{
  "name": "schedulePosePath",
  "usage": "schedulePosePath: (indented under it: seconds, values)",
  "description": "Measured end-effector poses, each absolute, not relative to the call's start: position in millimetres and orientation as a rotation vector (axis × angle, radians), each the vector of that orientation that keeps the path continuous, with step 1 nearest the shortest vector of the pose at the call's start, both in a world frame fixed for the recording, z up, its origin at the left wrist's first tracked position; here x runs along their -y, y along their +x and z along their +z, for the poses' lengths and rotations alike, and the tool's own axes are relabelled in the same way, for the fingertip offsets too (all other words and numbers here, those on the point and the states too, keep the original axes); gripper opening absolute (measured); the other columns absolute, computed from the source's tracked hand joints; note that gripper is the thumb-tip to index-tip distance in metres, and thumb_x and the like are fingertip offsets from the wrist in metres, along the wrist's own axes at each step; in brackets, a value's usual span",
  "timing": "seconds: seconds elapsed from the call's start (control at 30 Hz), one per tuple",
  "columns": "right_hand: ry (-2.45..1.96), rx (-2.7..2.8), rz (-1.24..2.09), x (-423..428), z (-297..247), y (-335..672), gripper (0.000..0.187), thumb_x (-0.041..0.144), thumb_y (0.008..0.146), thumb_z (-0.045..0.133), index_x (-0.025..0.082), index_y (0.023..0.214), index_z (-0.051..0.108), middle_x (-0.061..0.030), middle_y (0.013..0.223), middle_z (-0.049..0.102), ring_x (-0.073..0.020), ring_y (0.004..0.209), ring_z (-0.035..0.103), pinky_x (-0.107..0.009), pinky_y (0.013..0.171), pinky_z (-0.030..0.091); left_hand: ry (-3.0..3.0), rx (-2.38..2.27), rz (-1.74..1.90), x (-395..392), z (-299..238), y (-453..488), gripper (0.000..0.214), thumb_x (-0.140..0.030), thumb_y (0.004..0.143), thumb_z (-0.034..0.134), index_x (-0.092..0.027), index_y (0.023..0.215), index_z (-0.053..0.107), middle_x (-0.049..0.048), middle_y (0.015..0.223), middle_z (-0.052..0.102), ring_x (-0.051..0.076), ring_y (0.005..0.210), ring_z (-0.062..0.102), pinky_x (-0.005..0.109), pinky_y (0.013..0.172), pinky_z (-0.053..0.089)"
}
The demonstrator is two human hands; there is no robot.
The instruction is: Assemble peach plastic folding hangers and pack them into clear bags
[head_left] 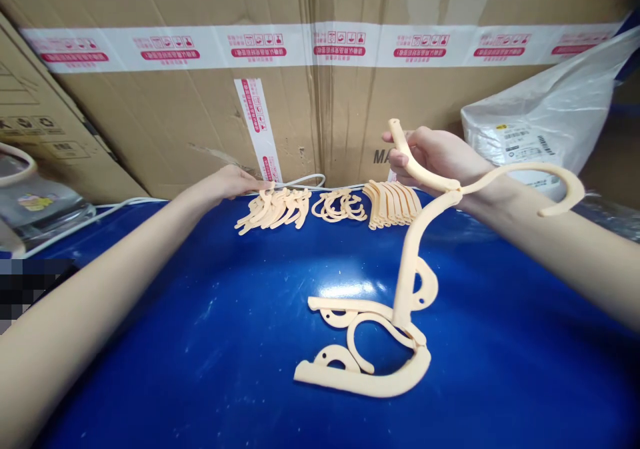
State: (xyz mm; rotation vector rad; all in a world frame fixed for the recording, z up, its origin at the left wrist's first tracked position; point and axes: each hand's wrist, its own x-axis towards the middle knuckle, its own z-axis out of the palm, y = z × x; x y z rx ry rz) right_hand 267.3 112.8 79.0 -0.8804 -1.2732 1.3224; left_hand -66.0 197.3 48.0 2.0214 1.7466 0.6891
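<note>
My right hand (pixel 443 152), raised at the right, grips one arm of a cream plastic folding hanger (pixel 427 177). The hanger's hook curves out to the right, and its other arm hangs down toward the table. Below it, a second folding hanger (pixel 385 384) lies on the blue table with its hook between its two arms. At the back left, my left hand (pixel 235 181) has its fingertips closed on a curved hanger piece at the top of a loose pile of such pieces (pixel 285 209). The fingertips are partly hidden.
A small heap of hooks (pixel 340 206) and a neat row of hanger arms (pixel 393 204) lie along the back. Behind stand large cardboard boxes (pixel 200 116). A white cable (pixel 90 221), a clear jug (pixel 35 199) and a plastic bag (pixel 545 122) border the blue table (pixel 200 342).
</note>
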Motion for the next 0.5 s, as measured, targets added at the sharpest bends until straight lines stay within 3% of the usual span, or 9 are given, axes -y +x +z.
schedulePosePath:
  seconds: [0.07,0.13,0.23,0.27,0.33,0.4,0.47,0.5]
  values:
    - [-0.903,1.221,1.323,-112.6,77.4,266.9,0.014,0.015,0.09,0.042,0.019,0.085,0.055,0.0025,0.061,0.052,-0.0074,0.043,0.04,-0.02,0.04,0.031,2.014,-1.823,0.784,-194.0,47.6,-57.7,0.04,-0.051,0.061,0.08,-0.017,0.059,0.058,0.0033,0.056,0.046,0.021,0.062,0.049,0.028,0.053,0.03]
    - [-0.917,1.173,1.312,-113.2,74.9,266.7,0.012,0.017,0.089,0.045,0.02,0.08,0.052,0.0014,0.064,0.059,-0.0074,0.045,0.043,-0.019,0.043,0.038,2.034,-1.795,0.905,-185.3,50.4,-40.3,0.041,-0.057,0.073,0.07,-0.017,0.07,0.06,0.0062,0.067,0.055,0.023,0.073,0.055,0.028,0.058,0.037]
    - [-0.905,1.139,1.217,-116.4,69.2,267.0,0.016,0.016,0.089,0.044,0.02,0.075,0.051,-0.0053,0.079,0.07,-0.0081,0.056,0.057,-0.02,0.06,0.052,2.023,-1.475,0.88,-161.2,58.4,-4.4,0.069,-0.07,0.094,0.023,-0.017,0.082,0.067,0.0098,0.085,0.068,0.021,0.082,0.062,0.027,0.066,0.047]
    - [-0.898,1.14,1.176,-118.0,67.2,267.2,0.017,0.015,0.089,0.044,0.02,0.073,0.051,-0.0075,0.084,0.073,-0.0087,0.061,0.061,-0.021,0.067,0.054,1.897,-1.197,0.79,-151.9,60.9,7.0,0.075,-0.073,0.093,0.021,-0.016,0.087,0.068,0.0121,0.092,0.07,0.022,0.086,0.065,0.029,0.071,0.05]
    - [-0.888,1.161,1.116,-120.9,63.6,267.3,0.016,0.012,0.087,0.046,0.019,0.074,0.052,-0.0091,0.089,0.074,-0.0092,0.068,0.066,-0.022,0.074,0.056,1.617,-0.881,0.648,-135.7,64.0,24.5,0.061,-0.071,0.091,0.042,-0.015,0.092,0.069,0.0119,0.098,0.071,0.022,0.091,0.067,0.03,0.079,0.053]
    - [-0.9,1.178,1.078,-122.9,61.7,267.1,0.014,0.009,0.084,0.049,0.019,0.076,0.054,-0.0081,0.09,0.075,-0.0092,0.069,0.067,-0.023,0.078,0.057,1.468,-0.782,0.638,-126.0,64.2,33.4,0.028,-0.041,0.086,0.07,-0.014,0.086,0.068,0.0088,0.091,0.071,0.017,0.083,0.067,0.025,0.077,0.054]
    - [-0.908,1.205,1.01,-123.3,61.3,267.3,0.015,0.006,0.082,0.052,0.02,0.074,0.053,-0.0072,0.091,0.075,-0.0097,0.071,0.068,-0.025,0.082,0.057,1.361,-0.791,0.65,-123.3,63.1,35.2,0.012,-0.017,0.078,0.076,-0.013,0.079,0.065,0.004,0.075,0.066,0.01,0.066,0.062,0.018,0.063,0.052]
    - [-0.903,1.216,0.971,-122.9,61.5,267.6,0.016,0.006,0.08,0.055,0.02,0.073,0.052,-0.0068,0.091,0.075,-0.0104,0.072,0.069,-0.027,0.084,0.057,1.312,-0.8,0.648,-123.4,62.8,34.7,0.011,-0.012,0.078,0.075,-0.013,0.077,0.063,0.0017,0.068,0.061,0.007,0.057,0.057,0.016,0.054,0.049]
